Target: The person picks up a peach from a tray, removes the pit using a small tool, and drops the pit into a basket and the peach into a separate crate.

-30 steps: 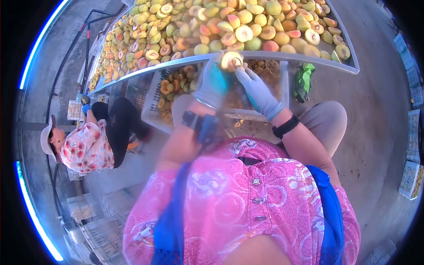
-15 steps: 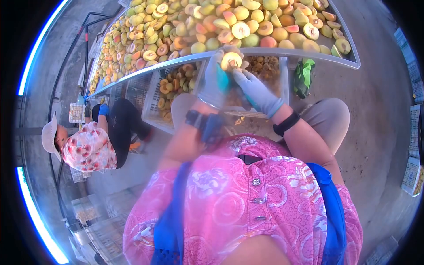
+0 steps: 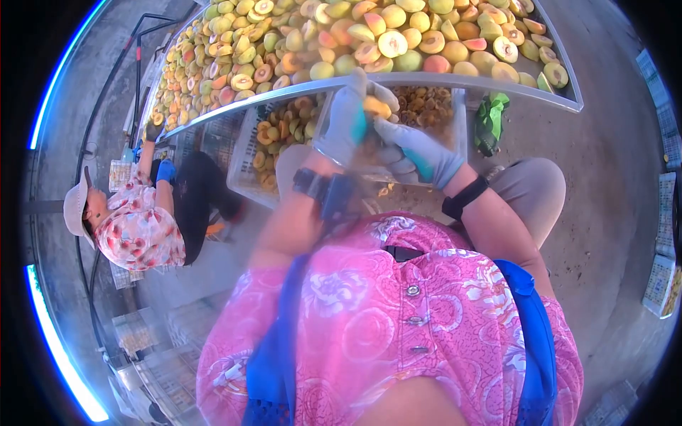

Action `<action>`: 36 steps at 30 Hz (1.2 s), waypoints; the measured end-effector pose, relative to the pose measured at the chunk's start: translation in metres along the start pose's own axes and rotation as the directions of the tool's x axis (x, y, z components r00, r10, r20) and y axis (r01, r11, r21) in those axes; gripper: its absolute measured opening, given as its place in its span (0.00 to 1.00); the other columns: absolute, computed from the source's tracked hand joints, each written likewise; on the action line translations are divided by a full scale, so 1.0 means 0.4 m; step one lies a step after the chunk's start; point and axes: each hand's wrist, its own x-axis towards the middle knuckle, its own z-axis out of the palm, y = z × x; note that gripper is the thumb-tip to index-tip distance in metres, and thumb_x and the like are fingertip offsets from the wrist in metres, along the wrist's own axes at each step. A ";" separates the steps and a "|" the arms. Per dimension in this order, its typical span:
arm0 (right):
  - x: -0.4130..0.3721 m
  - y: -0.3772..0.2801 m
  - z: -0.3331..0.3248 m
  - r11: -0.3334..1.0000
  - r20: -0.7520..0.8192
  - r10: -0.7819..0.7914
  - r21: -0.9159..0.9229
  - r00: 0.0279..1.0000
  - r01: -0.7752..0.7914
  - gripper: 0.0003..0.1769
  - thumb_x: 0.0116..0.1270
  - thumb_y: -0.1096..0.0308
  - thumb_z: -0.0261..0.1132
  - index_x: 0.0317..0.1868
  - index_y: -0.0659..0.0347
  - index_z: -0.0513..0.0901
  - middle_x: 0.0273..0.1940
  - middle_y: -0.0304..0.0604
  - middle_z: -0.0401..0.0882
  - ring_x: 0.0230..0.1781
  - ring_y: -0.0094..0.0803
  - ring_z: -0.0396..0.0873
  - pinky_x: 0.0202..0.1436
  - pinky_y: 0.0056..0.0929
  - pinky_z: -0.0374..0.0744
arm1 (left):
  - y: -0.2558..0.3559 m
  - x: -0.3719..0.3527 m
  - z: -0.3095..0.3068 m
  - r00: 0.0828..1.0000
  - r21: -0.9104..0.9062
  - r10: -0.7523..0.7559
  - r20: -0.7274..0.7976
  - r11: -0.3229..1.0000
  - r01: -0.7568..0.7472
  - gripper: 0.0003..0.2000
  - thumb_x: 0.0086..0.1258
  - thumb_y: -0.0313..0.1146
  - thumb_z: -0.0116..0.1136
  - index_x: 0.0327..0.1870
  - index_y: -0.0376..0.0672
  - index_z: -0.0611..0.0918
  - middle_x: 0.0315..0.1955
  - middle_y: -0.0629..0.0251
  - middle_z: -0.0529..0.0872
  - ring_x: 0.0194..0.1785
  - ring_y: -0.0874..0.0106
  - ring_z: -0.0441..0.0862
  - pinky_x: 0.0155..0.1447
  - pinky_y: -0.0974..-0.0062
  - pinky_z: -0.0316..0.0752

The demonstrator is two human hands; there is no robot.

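A yellow-orange fruit half [image 3: 376, 107] is held in my gloved left hand [image 3: 348, 117], in front of the metal table's near edge. Just right of it is my gloved right hand [image 3: 419, 153], its thumb near the fruit and its fingers curled below; whether they hold anything small is hidden. Cut and whole fruit [image 3: 391, 42] lies piled on the metal-rimmed table [image 3: 284, 92]. Under my hands stand a crate of green-yellow halves [image 3: 288, 128] and a crate of brown, pitted-looking scraps [image 3: 423, 106].
A co-worker [image 3: 138, 227] in a light hat sits at the left, one hand at the table edge. A green bag [image 3: 490, 124] hangs or lies right of the crates. Stacked crates [image 3: 661, 284] stand at the far right, more crates [image 3: 153, 355] at the lower left.
The fruit in my left hand has turned from its cut face to a side view, and my right hand has moved slightly down. The co-worker's arm has reached to the table.
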 end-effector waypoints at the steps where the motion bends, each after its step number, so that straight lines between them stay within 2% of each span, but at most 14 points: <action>1: -0.007 -0.002 0.007 1.000 -0.007 0.027 0.011 1.000 -0.027 0.18 0.76 0.46 0.52 0.44 0.52 0.75 0.21 0.24 0.64 0.14 0.15 0.58 0.15 0.16 0.55 | -0.006 0.009 -0.018 0.994 0.115 0.040 0.106 0.992 -0.052 0.34 0.71 0.66 0.45 0.33 0.36 0.81 0.30 0.57 0.85 0.32 0.69 0.82 0.37 0.74 0.78; 3: -0.004 0.005 0.000 0.998 -0.015 0.058 0.021 0.998 -0.057 0.18 0.76 0.46 0.52 0.44 0.52 0.75 0.21 0.25 0.65 0.14 0.15 0.58 0.15 0.15 0.55 | -0.010 0.014 -0.029 0.975 0.218 0.067 0.213 0.969 -0.115 0.34 0.70 0.67 0.46 0.33 0.36 0.81 0.30 0.57 0.85 0.32 0.68 0.82 0.37 0.74 0.78; 5: 0.023 0.022 -0.031 0.854 0.505 0.065 0.418 0.860 -0.310 0.20 0.76 0.45 0.52 0.43 0.54 0.76 0.24 0.29 0.73 0.12 0.16 0.58 0.13 0.15 0.56 | -0.012 0.016 -0.037 0.956 0.036 0.076 0.284 0.995 -0.089 0.32 0.70 0.66 0.46 0.33 0.38 0.80 0.31 0.58 0.85 0.31 0.66 0.82 0.39 0.70 0.80; 8: 0.029 0.030 -0.020 0.819 0.468 0.057 0.483 0.882 -0.309 0.22 0.77 0.46 0.50 0.46 0.58 0.76 0.23 0.29 0.71 0.11 0.16 0.56 0.11 0.16 0.55 | -0.026 0.003 -0.033 0.990 -0.308 0.019 0.140 0.951 0.025 0.30 0.71 0.65 0.46 0.36 0.40 0.79 0.32 0.58 0.84 0.34 0.63 0.83 0.43 0.63 0.82; 12: 0.018 0.033 0.025 0.808 0.355 0.019 0.545 0.935 -0.224 0.24 0.78 0.46 0.48 0.51 0.60 0.75 0.20 0.27 0.60 0.10 0.15 0.54 0.08 0.17 0.53 | -0.037 0.015 -0.087 0.999 -0.378 0.045 0.002 0.925 -0.041 0.27 0.72 0.62 0.46 0.37 0.42 0.79 0.34 0.59 0.84 0.39 0.60 0.83 0.49 0.55 0.81; 14: 0.023 0.045 0.005 0.733 0.602 -0.082 0.576 0.795 -0.361 0.25 0.79 0.46 0.46 0.54 0.61 0.73 0.19 0.26 0.53 0.09 0.14 0.53 0.08 0.17 0.53 | -0.028 0.038 -0.178 0.985 -0.693 0.172 -0.004 0.710 -0.127 0.25 0.72 0.60 0.50 0.37 0.42 0.79 0.35 0.59 0.84 0.43 0.61 0.84 0.53 0.57 0.81; 16: 0.027 0.043 -0.005 0.754 0.620 -0.126 0.567 0.775 -0.331 0.25 0.79 0.46 0.44 0.53 0.59 0.74 0.19 0.26 0.55 0.09 0.14 0.53 0.08 0.18 0.52 | 0.025 0.031 -0.278 0.981 -0.590 0.176 -0.083 0.784 -0.191 0.22 0.74 0.54 0.53 0.44 0.40 0.81 0.39 0.59 0.85 0.46 0.62 0.84 0.57 0.62 0.79; 18: 0.038 0.061 -0.035 0.770 0.452 -0.176 0.617 0.875 -0.163 0.26 0.79 0.44 0.44 0.55 0.57 0.73 0.22 0.27 0.60 0.10 0.14 0.56 0.09 0.17 0.57 | 0.091 0.001 -0.278 0.848 0.149 0.373 -0.376 0.928 -0.341 0.17 0.77 0.43 0.52 0.49 0.36 0.81 0.40 0.61 0.85 0.44 0.64 0.83 0.49 0.67 0.80; 20: 0.041 0.055 -0.040 0.785 0.317 -0.160 0.615 0.935 -0.074 0.26 0.79 0.44 0.44 0.53 0.58 0.74 0.22 0.27 0.62 0.10 0.14 0.56 0.10 0.18 0.59 | 0.102 0.049 -0.322 0.823 0.300 0.429 -0.373 0.895 -0.331 0.14 0.73 0.37 0.56 0.52 0.37 0.81 0.47 0.59 0.84 0.51 0.63 0.82 0.55 0.64 0.78; 22: 0.045 0.053 -0.042 0.854 0.130 -0.110 0.520 0.985 0.027 0.22 0.78 0.43 0.45 0.48 0.51 0.76 0.22 0.27 0.62 0.11 0.15 0.57 0.10 0.19 0.59 | 0.109 0.100 -0.305 0.624 0.933 0.780 0.041 0.194 -0.304 0.16 0.67 0.34 0.60 0.54 0.39 0.80 0.52 0.56 0.82 0.57 0.59 0.79 0.61 0.65 0.74; 28: 0.047 0.012 -0.002 0.830 0.078 -0.094 0.556 0.992 0.035 0.19 0.77 0.44 0.48 0.45 0.51 0.71 0.19 0.26 0.58 0.09 0.17 0.52 0.09 0.18 0.52 | 0.123 0.320 -0.137 0.668 0.863 0.610 0.425 -0.050 -0.503 0.29 0.61 0.34 0.62 0.66 0.43 0.72 0.60 0.52 0.77 0.64 0.57 0.74 0.68 0.64 0.68; 31: 0.048 0.008 -0.005 0.839 0.008 -0.061 0.542 0.998 0.046 0.20 0.77 0.43 0.49 0.43 0.51 0.71 0.18 0.26 0.57 0.08 0.17 0.50 0.08 0.18 0.51 | 0.102 0.360 -0.105 0.798 0.939 0.511 0.321 -0.061 -0.339 0.27 0.61 0.32 0.59 0.65 0.47 0.72 0.56 0.55 0.79 0.62 0.55 0.75 0.67 0.61 0.67; 35: 0.031 -0.013 0.003 0.879 0.060 -0.126 0.469 0.990 0.084 0.21 0.76 0.43 0.50 0.47 0.53 0.72 0.23 0.30 0.67 0.13 0.20 0.61 0.14 0.20 0.64 | 0.102 0.339 -0.108 0.744 0.910 0.549 0.381 -0.081 -0.407 0.25 0.63 0.31 0.58 0.64 0.48 0.72 0.53 0.53 0.80 0.57 0.57 0.79 0.62 0.57 0.72; 36: 0.017 -0.031 0.036 0.919 -0.114 -0.140 0.354 0.983 0.172 0.22 0.76 0.44 0.50 0.48 0.54 0.73 0.28 0.33 0.71 0.19 0.21 0.66 0.20 0.22 0.69 | 0.096 0.332 -0.113 0.841 0.853 0.492 0.223 0.319 -0.413 0.23 0.64 0.30 0.57 0.62 0.46 0.73 0.52 0.53 0.80 0.56 0.58 0.80 0.59 0.57 0.75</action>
